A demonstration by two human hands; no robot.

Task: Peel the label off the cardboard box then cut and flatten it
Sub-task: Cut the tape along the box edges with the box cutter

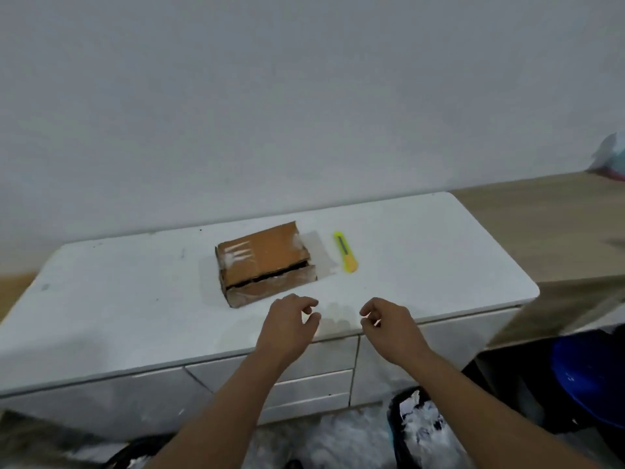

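The cardboard box (265, 262) lies on a white cabinet top (135, 292) against a plain grey-white wall (304, 96), just beyond the left hand's (287, 328) loosely curled, empty fingers; the right hand (392, 328) hovers likewise, holding nothing; a yellow knife (345, 252) lies beyond its fingertips, beside the box; wood floor (541, 225) to the right.

Brown cardboard box (265, 262) – flaps parted, yellow cutter (345, 252) beside
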